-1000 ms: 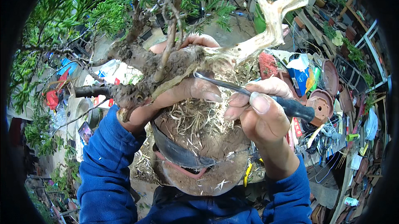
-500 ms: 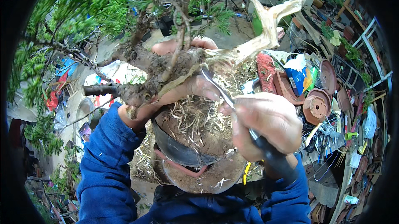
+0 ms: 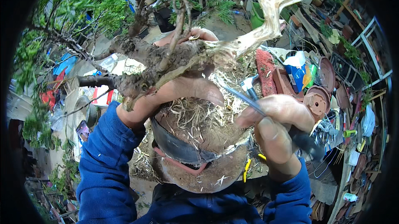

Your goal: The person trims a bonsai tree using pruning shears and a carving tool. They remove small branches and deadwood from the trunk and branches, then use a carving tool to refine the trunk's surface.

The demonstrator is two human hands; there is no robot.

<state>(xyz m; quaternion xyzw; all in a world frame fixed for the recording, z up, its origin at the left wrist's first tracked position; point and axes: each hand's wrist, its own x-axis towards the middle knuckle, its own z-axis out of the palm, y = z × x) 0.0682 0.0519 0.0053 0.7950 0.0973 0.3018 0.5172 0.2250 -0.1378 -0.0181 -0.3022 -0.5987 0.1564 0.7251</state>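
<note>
My left hand [image 3: 185, 91] is wrapped round the rough brown trunk [image 3: 166, 62] of a small juniper tree, thumb below and fingers on the far side. The trunk lies roughly level, with green foliage [image 3: 70, 8] at the upper left. A pale, stripped, forked deadwood branch [image 3: 266, 24] reaches to the upper right. A slim metal carving tool [image 3: 245, 99] with a dark handle is in my right hand [image 3: 282, 128]. Its tip points up and left, just short of the trunk. Beneath, a black pot [image 3: 174, 145] of soil holds scattered pale wood shavings [image 3: 195, 116].
The pot stands on a round turntable [image 3: 216, 178]. To the right are a red brush-like strip [image 3: 266, 72], a hammer-like tool [image 3: 249, 87], brown clay pots [image 3: 318, 103] and a blue bag [image 3: 296, 76]. Something yellow-handled [image 3: 247, 170] lies near the front. Crowded shelves line the right side.
My right hand has moved right and slightly down, bringing the tool's tip away from the pale wood. The tree has shifted slightly in my left hand, which still grips the trunk.
</note>
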